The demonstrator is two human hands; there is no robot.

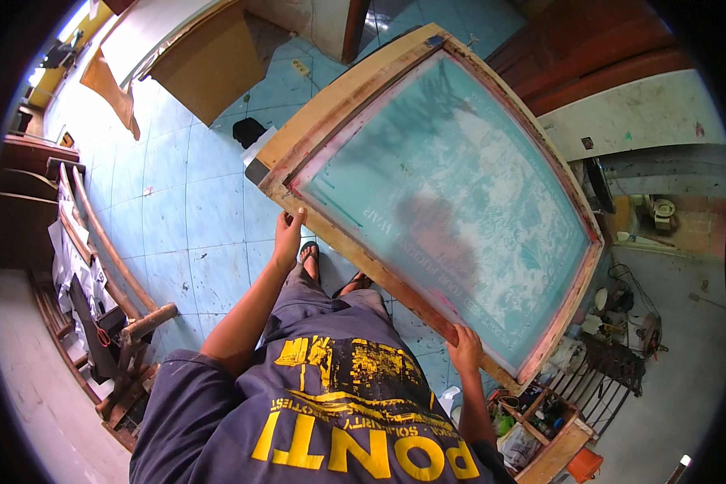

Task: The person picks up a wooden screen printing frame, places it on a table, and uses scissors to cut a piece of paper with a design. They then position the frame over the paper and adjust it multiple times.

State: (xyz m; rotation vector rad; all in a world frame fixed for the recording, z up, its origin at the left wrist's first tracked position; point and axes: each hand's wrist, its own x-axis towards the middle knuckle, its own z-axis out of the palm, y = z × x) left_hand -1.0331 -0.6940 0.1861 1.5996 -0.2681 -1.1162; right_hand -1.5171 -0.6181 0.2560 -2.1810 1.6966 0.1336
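A large screen printing frame (pixel 379 277) tilts across the space ahead and to the right of me. Its wooden border is stained, and its blue-green mesh (pixel 363 173) carries a pale detailed picture and reversed lettering. My left hand (pixel 289 236) grips the near left corner, thumb on top of the wood. Farther right along the same near edge, my right hand (pixel 465 351) is closed round the border. The fingers beneath the wood are partly hidden. Dark shadows fall over the mesh. Beyond the frame's far left side shows a tan board edge (pixel 286 133); whether they touch I cannot tell.
Blue floor tiles (pixel 165 202) lie to the left. A wooden rack (pixel 129 323) with papers stands far left, and a brown panel (pixel 210 64) at the upper left. At lower right are a wooden box (pixel 569 444) of clutter, an orange container (pixel 584 465) and metal bars (pixel 601 387).
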